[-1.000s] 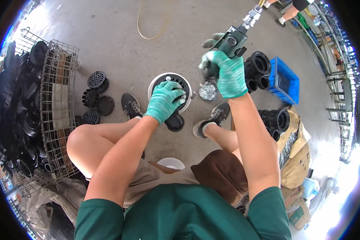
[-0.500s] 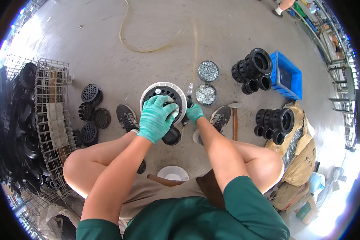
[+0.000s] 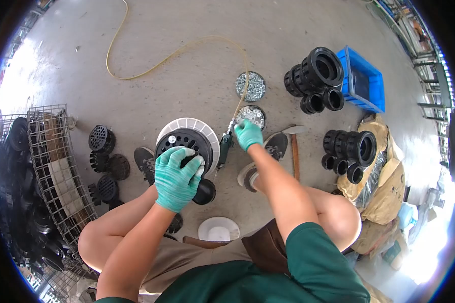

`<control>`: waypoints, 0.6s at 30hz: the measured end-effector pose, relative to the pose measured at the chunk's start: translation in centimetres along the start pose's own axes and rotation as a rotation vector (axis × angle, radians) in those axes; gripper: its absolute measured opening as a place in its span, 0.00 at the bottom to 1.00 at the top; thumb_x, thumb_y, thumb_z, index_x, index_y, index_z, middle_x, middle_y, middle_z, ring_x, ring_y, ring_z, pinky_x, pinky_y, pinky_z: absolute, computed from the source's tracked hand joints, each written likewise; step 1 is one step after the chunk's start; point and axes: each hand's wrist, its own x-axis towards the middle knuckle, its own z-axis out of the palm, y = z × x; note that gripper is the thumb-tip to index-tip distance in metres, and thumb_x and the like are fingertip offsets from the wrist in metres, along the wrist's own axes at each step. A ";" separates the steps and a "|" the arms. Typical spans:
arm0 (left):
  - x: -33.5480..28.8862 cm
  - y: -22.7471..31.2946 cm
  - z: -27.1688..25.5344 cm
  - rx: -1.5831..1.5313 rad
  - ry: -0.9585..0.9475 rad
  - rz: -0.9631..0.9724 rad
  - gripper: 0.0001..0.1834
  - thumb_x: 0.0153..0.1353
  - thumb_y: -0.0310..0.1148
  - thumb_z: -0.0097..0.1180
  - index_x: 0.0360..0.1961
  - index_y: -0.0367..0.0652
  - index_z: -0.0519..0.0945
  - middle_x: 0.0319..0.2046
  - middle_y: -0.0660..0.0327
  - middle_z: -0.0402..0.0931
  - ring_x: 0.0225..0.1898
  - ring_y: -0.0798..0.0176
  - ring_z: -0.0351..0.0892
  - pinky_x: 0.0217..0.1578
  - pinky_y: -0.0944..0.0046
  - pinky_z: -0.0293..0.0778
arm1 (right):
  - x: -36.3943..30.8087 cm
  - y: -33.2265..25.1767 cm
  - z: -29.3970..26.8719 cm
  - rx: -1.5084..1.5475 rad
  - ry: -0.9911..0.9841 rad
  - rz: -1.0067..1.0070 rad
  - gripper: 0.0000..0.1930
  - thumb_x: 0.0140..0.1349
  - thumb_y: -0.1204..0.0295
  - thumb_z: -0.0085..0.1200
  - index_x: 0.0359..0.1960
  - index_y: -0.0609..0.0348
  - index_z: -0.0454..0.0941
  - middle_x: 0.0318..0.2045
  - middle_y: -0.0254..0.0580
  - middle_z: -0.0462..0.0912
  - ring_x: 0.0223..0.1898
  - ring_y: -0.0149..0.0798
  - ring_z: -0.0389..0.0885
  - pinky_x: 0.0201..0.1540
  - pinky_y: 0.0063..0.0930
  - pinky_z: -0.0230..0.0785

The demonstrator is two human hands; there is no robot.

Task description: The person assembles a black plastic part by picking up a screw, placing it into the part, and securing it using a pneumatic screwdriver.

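Note:
My left hand, in a green glove with pale fingertips, has its fingers curled over a black round plastic fitting with a slotted face. A small white disc lies on that face. The fitting rests on a white ribbed ring, and a black pipe end sticks out near my left wrist. My gloved right hand is at the near edge of a round dish of washers, fingers bent together; anything in them is hidden. Beside it a dark-green air screwdriver stands tilted by the ring, out of my grasp.
A dish of screws stands beyond the washers. A yellowish hose crosses the floor to the tool. A hammer lies by my right shoe. Black fittings and a blue crate are right; a wire basket is left.
My right hand has let go of the air screwdriver and moved up to the washer dish. My left hand stays on the black fitting. The view has shifted, and the hose lies differently.

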 end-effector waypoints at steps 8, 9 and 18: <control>0.3 0.2 0.2 0.019 -0.035 0.007 0.13 0.51 0.34 0.69 0.40 0.51 0.85 0.47 0.61 0.76 0.50 0.49 0.76 0.50 0.50 0.73 | 11.0 2.2 -5.9 -0.186 0.404 -0.157 0.16 0.63 0.73 0.55 0.52 0.50 0.83 0.56 0.49 0.79 0.54 0.56 0.81 0.54 0.49 0.75; 0.2 0.2 0.2 0.030 -0.042 0.004 0.13 0.51 0.34 0.69 0.40 0.51 0.85 0.47 0.61 0.76 0.50 0.49 0.76 0.50 0.49 0.73 | 11.3 1.2 -6.1 -0.179 0.391 -0.165 0.16 0.63 0.73 0.55 0.52 0.50 0.83 0.56 0.49 0.79 0.54 0.56 0.81 0.54 0.49 0.75; 0.1 0.2 0.0 0.020 -0.055 -0.006 0.13 0.52 0.33 0.68 0.41 0.51 0.85 0.47 0.61 0.76 0.51 0.49 0.76 0.50 0.49 0.72 | 13.3 -0.2 -8.0 -0.409 0.045 -0.010 0.14 0.69 0.71 0.42 0.51 0.54 0.79 0.56 0.53 0.79 0.57 0.57 0.79 0.56 0.51 0.74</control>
